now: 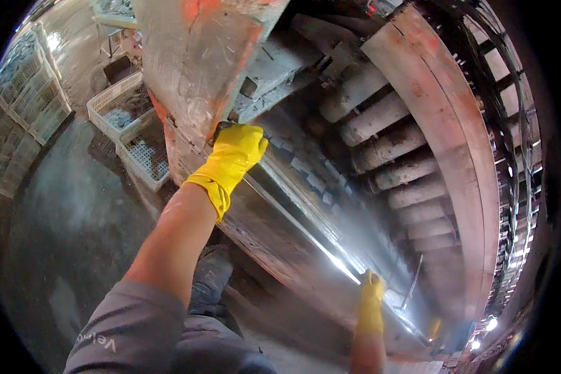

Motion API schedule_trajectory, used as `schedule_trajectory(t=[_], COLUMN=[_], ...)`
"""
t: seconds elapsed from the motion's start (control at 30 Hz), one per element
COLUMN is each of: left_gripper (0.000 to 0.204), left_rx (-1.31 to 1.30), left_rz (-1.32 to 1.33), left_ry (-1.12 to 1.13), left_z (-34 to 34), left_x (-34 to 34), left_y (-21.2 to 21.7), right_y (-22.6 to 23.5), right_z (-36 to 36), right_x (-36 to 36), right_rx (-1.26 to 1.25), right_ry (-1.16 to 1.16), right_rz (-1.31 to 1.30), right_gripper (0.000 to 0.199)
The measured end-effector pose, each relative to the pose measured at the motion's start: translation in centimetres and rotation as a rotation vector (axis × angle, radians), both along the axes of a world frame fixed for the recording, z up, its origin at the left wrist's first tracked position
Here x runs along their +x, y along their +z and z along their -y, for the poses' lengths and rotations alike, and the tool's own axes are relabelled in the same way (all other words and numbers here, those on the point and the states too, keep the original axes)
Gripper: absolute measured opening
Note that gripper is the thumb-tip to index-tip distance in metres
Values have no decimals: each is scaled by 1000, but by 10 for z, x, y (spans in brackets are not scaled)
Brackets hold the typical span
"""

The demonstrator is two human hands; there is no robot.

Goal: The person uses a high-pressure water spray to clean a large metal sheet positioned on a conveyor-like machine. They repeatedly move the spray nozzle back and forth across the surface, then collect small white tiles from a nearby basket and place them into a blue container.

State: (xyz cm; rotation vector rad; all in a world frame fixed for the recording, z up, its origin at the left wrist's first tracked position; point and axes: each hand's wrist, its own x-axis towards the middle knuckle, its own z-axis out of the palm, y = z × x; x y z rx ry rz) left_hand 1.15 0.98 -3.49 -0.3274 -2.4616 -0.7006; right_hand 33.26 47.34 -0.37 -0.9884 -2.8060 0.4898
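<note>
My left hand (234,151), in a yellow rubber glove, is closed in a fist at the near side of the machine. Dark bits of what it grips stick out beside the fingers; its kind is hidden. My right hand (371,296), also gloved in yellow, is closed at the bright metal rail (318,244) farther to the right. What its fingers hold, if anything, does not show. Beyond the rail, small grey pieces (311,181) lie scattered inside the machine. A thin rod (412,283) stands at a slant just right of my right hand.
A row of thick, dirty rollers (396,148) lies under a curved, reddish metal beam (445,93). A broad metal upright (196,62) rises ahead on the left. Pale plastic crates (144,149) stand on the floor beside it, with stacked crates (34,87) farther left. Cables (511,124) run along the right.
</note>
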Motion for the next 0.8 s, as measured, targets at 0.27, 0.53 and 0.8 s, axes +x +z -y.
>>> schedule_trajectory(t=[0.27,0.53,0.8], left_gripper=[28,30,35], left_rx=[-87,-130,-208], left_rz=[92,57,205], left_ry=[8,-72,-144], left_z=[-4,3,2], left_x=[4,-2,12], left_y=[9,0,25], right_y=[-7,-12,-5], right_z=[-16,-23,5], right_x=[2,7,23], right_rx=[-83,27,-176], right_ry=[-71,-91,-308], right_rz=[98,148,-67], right_gripper=[53,61,63])
